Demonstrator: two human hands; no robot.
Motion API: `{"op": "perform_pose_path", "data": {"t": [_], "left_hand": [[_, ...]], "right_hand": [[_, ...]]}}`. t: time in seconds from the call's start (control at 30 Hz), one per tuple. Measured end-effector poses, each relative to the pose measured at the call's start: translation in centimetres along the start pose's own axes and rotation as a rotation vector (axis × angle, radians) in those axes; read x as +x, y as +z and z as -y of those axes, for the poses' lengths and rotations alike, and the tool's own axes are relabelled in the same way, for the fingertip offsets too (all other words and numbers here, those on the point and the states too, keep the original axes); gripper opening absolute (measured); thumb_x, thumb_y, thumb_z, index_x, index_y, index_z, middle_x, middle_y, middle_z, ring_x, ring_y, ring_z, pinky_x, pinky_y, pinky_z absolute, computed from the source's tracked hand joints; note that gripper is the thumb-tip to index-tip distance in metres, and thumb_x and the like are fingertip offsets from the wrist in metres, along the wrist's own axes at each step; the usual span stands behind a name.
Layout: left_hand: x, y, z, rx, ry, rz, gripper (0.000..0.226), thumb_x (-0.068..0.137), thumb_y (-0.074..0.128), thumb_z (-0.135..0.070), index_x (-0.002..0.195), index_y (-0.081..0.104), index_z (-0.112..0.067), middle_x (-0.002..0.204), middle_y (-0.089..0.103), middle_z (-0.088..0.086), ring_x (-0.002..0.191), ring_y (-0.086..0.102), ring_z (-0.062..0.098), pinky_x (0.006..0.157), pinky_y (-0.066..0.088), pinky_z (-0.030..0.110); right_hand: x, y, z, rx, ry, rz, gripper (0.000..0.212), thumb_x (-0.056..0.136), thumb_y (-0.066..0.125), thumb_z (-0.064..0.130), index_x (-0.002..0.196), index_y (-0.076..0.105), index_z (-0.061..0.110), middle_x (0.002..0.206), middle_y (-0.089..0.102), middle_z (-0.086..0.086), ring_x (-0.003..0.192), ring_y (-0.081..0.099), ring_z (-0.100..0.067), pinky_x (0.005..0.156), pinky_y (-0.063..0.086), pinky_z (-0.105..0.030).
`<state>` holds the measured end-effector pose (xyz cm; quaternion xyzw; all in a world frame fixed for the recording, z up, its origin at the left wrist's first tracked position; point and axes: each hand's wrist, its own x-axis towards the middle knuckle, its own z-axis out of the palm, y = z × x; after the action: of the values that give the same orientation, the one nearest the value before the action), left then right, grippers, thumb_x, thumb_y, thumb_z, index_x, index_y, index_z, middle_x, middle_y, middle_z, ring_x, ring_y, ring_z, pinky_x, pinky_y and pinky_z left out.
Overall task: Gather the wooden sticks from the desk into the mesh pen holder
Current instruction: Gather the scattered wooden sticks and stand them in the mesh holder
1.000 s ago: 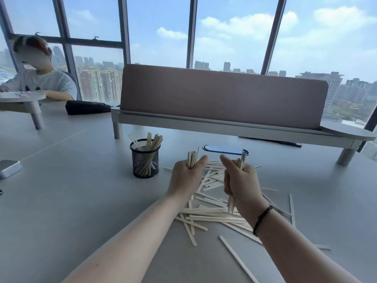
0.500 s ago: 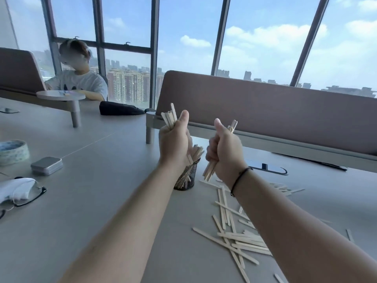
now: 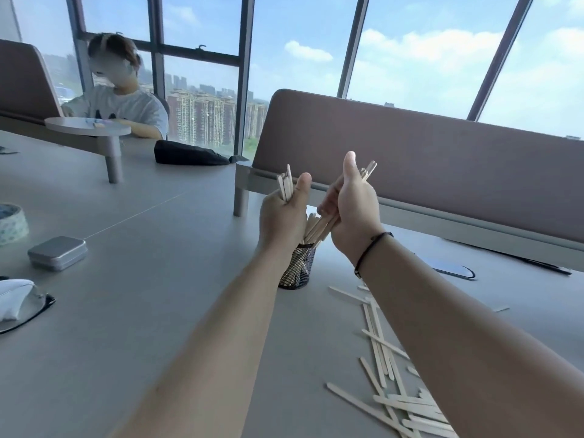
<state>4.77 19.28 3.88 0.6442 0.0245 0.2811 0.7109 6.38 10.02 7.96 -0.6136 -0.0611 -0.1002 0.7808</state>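
The black mesh pen holder [image 3: 298, 270] stands on the grey desk [image 3: 158, 311], partly hidden behind my left wrist, with several wooden sticks in it. My left hand [image 3: 281, 216] is closed around a small upright bundle of sticks [image 3: 285, 184] just above the holder. My right hand [image 3: 354, 213] grips another bundle [image 3: 322, 227], tilted, its lower ends pointing down at the holder's mouth. Many loose sticks [image 3: 379, 358] lie scattered on the desk to the right, partly under my right forearm.
A brown divider panel [image 3: 442, 172] on a raised shelf runs behind the holder. A dark phone [image 3: 452, 268] lies right of it. At the left are a metal tin [image 3: 57, 252], a tape roll [image 3: 11, 222], a white cloth with glasses [image 3: 19, 308]. A person sits at far left.
Both hands lifted off the stick pile and carried their bundles left to the holder. The right hand's bundle now tilts down toward the holder's opening. The camera turned left.
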Motion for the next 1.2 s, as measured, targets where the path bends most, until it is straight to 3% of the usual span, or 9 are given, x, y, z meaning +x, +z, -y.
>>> {"op": "perform_pose_path", "data": {"t": [0.23, 0.43, 0.6, 0.77, 0.83, 0.9, 1.0, 1.1, 1.2], "left_hand": [[0.6, -0.3, -0.2, 0.127, -0.037, 0.021, 0.043, 0.095, 0.062, -0.041, 0.064, 0.047, -0.015, 0.052, 0.048, 0.002, 0.052, 0.047, 0.022, 0.056, 0.043, 0.03], [0.7, -1.0, -0.9, 0.112, -0.059, 0.053, 0.034, 0.091, 0.069, -0.032, 0.064, 0.061, -0.012, 0.052, 0.055, -0.001, 0.045, 0.055, 0.015, 0.047, 0.05, 0.024], [0.8, -1.1, -0.1, 0.238, 0.025, -0.006, 0.022, 0.082, 0.074, -0.041, 0.081, 0.069, -0.019, 0.074, 0.076, -0.003, 0.068, 0.071, 0.009, 0.058, 0.047, 0.02], [0.0, -0.8, 1.0, 0.352, 0.015, 0.084, 0.026, 0.09, 0.062, -0.035, 0.078, 0.076, -0.017, 0.074, 0.074, -0.003, 0.073, 0.066, 0.013, 0.066, 0.048, 0.032], [-0.5, -0.6, 1.2, 0.404, 0.031, 0.113, 0.029, 0.093, 0.057, -0.031, 0.076, 0.075, -0.014, 0.071, 0.071, 0.001, 0.07, 0.063, 0.016, 0.067, 0.047, 0.032], [-1.0, -0.4, 1.0, 0.443, 0.044, 0.138, 0.031, 0.092, 0.054, -0.025, 0.07, 0.068, -0.008, 0.06, 0.062, 0.005, 0.06, 0.051, 0.017, 0.059, 0.04, 0.032], [-1.7, 0.4, 0.9, 0.515, 0.081, 0.124, 0.034, 0.09, 0.051, -0.019, 0.061, 0.048, -0.002, 0.056, 0.048, 0.01, 0.059, 0.036, 0.021, 0.055, 0.031, 0.034], [-3.0, 1.4, 1.2, 0.548, 0.119, 0.082, 0.033, 0.093, 0.045, -0.018, 0.063, 0.041, -0.005, 0.061, 0.052, 0.009, 0.066, 0.041, 0.027, 0.058, 0.034, 0.037], [-5.0, 2.2, 1.2, 0.58, 0.131, 0.086, 0.027, 0.099, 0.039, -0.022, 0.077, 0.055, -0.015, 0.086, 0.066, 0.004, 0.084, 0.055, 0.029, 0.069, 0.043, 0.038]], "right_hand": [[0.6, 1.1, 1.0, 0.168, 0.016, -0.026, 0.067, 0.098, 0.051, 0.051, 0.039, 0.032, 0.023, 0.041, 0.028, 0.002, 0.036, 0.027, -0.017, 0.047, 0.032, -0.029], [0.4, 1.4, -0.7, -0.127, -0.054, 0.052, 0.057, 0.096, 0.057, 0.044, 0.05, 0.037, 0.017, 0.045, 0.04, -0.002, 0.04, 0.042, -0.019, 0.052, 0.042, -0.031], [0.1, 0.7, -1.4, -0.284, -0.03, 0.095, 0.034, 0.094, 0.066, 0.026, 0.067, 0.053, 0.011, 0.05, 0.053, -0.006, 0.042, 0.052, -0.021, 0.06, 0.052, -0.042], [0.3, -0.9, -1.4, -0.441, -0.121, 0.019, 0.017, 0.089, 0.068, 0.027, 0.092, 0.055, 0.016, 0.084, 0.071, -0.01, 0.068, 0.07, -0.026, 0.065, 0.058, -0.042], [0.1, -1.7, -1.4, -0.591, -0.248, 0.009, 0.008, 0.093, 0.06, 0.026, 0.091, 0.058, 0.019, 0.09, 0.072, -0.01, 0.071, 0.067, -0.025, 0.065, 0.055, -0.039], [-0.3, -2.8, -1.7, -0.783, -0.314, 0.048, 0.023, 0.098, 0.049, 0.024, 0.089, 0.064, 0.009, 0.085, 0.072, -0.009, 0.072, 0.064, -0.028, 0.065, 0.052, -0.036], [-1.6, -4.4, -2.6, -0.961, -0.241, 0.182, 0.029, 0.096, 0.042, 0.017, 0.084, 0.066, 0.006, 0.082, 0.072, -0.01, 0.081, 0.066, -0.031, 0.071, 0.054, -0.038], [-2.3, -5.8, -2.7, -0.894, -0.17, 0.21, 0.026, 0.09, 0.042, 0.011, 0.079, 0.066, 0.016, 0.076, 0.07, -0.001, 0.076, 0.067, -0.023, 0.067, 0.054, -0.033], [-3.0, -6.8, -2.5, -0.784, -0.173, 0.209, 0.022, 0.094, 0.045, 0.016, 0.085, 0.064, 0.02, 0.082, 0.07, -0.001, 0.077, 0.069, -0.024, 0.074, 0.057, -0.039]]}}
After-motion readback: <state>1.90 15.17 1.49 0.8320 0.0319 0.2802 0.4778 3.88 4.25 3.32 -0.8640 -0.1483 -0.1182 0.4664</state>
